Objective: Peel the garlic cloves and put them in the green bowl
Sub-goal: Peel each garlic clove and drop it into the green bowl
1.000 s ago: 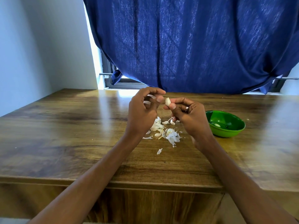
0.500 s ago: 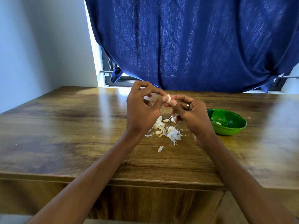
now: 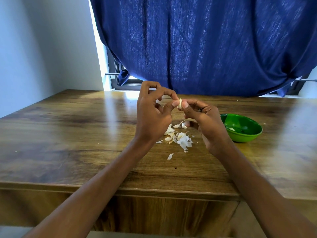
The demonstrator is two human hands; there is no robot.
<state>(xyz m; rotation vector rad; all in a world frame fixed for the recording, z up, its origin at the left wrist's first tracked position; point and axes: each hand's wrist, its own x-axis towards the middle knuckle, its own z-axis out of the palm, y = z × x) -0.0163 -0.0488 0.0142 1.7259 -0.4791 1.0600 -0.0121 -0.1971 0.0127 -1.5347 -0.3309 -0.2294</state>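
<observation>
Both hands are raised above the middle of the wooden table (image 3: 68,134). A pale garlic clove (image 3: 180,103) is pinched between them: my left hand (image 3: 152,114) nips it with thumb and forefinger, and my right hand (image 3: 205,121) holds it from the right with thumb and fingers. On the table under the hands lies a heap of white garlic skins (image 3: 184,141) with loose cloves (image 3: 183,126) among them. The green bowl (image 3: 247,138) stands to the right of my right hand, with one peeled clove (image 3: 232,129) inside.
A single scrap of skin (image 3: 170,156) lies nearer the table's front edge (image 3: 120,188). A blue curtain (image 3: 205,45) hangs behind the table's far edge, with a window frame (image 3: 116,73) at its left. A white wall (image 3: 34,48) runs along the left.
My left hand has closed in from a small gap and now pinches the clove together with my right hand. Both hands stayed in about the same spot above the skins.
</observation>
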